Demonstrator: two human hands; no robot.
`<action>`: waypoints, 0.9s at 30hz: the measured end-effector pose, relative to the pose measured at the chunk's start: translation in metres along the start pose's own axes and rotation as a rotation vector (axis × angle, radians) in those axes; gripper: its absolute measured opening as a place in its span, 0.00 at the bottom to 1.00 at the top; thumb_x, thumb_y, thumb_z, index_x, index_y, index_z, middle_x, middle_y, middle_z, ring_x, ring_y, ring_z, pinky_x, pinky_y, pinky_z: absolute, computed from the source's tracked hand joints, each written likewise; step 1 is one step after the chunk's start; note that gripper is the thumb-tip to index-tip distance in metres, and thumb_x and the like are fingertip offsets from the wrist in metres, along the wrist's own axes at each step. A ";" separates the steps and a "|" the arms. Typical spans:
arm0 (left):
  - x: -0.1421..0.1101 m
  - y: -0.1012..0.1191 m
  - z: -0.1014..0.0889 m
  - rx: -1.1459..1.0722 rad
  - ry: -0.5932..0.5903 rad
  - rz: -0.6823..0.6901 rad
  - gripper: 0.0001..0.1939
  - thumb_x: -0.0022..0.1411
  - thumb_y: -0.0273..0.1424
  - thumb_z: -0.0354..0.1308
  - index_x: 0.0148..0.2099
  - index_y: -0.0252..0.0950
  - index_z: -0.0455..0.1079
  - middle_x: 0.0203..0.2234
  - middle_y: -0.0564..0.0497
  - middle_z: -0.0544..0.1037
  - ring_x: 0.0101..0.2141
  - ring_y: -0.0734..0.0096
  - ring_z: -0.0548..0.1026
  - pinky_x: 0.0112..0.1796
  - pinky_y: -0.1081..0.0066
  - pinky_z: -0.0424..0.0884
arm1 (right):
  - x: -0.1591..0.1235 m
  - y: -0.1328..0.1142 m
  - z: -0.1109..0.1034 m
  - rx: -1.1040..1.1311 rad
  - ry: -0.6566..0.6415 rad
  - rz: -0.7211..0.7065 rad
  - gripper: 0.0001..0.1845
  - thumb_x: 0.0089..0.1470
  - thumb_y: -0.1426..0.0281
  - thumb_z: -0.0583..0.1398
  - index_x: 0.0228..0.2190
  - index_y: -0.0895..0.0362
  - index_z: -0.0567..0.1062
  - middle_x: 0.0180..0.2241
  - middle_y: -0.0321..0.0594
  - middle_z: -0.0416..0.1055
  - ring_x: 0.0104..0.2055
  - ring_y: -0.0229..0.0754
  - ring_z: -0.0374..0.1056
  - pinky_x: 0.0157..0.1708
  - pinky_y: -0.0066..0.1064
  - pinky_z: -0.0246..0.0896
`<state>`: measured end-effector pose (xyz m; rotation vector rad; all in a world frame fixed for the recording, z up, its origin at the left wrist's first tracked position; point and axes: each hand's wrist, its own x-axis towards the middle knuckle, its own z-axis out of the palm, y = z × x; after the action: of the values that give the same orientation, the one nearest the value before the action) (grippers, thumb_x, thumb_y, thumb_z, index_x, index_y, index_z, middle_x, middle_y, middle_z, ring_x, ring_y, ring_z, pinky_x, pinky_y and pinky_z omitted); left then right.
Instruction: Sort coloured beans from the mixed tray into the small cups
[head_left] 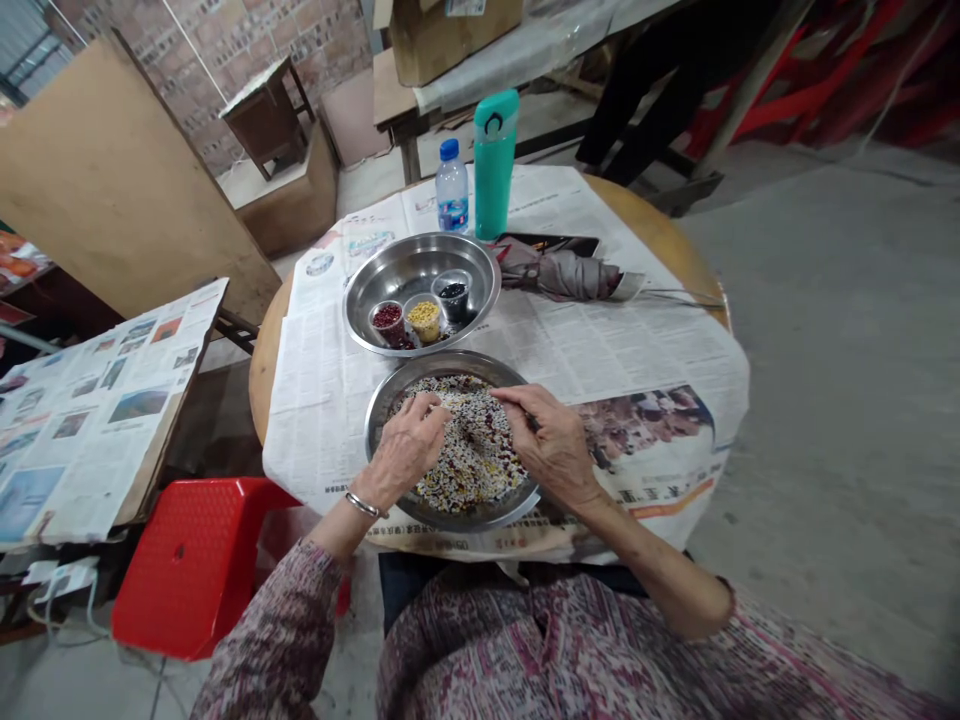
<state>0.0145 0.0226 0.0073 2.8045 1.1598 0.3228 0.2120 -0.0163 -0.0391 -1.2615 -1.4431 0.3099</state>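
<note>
A steel bowl (382,400) of mixed white, dark and yellow grains stands near the table's front edge. My left hand (405,450) rests in the grains on the left side, fingers curled into a pinch. My right hand (551,440) lies over the right side, its fingers bent together down into the grains. Behind it a second steel bowl (420,262) holds three small cups: red beans (388,318), yellow beans (424,317) and black beans (453,292). What the fingers hold is too small to see.
Newspaper (600,350) covers the round wooden table (660,235). A water bottle (452,188), a teal flask (494,160) and a folded umbrella (562,272) lie at the back. A red stool (195,560) stands at left, next to a paper-covered board (90,410).
</note>
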 end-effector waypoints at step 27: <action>-0.028 0.018 -0.019 -0.051 -0.283 -0.126 0.22 0.64 0.32 0.59 0.59 0.40 0.60 0.51 0.46 0.67 0.47 0.61 0.72 0.42 0.63 0.76 | 0.001 -0.003 -0.001 -0.010 -0.001 0.022 0.12 0.61 0.71 0.54 0.39 0.54 0.78 0.38 0.44 0.77 0.41 0.46 0.73 0.44 0.40 0.69</action>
<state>0.0035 -0.0096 0.0241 2.6091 1.2322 -0.0535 0.2119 -0.0171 -0.0359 -1.2866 -1.4334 0.3182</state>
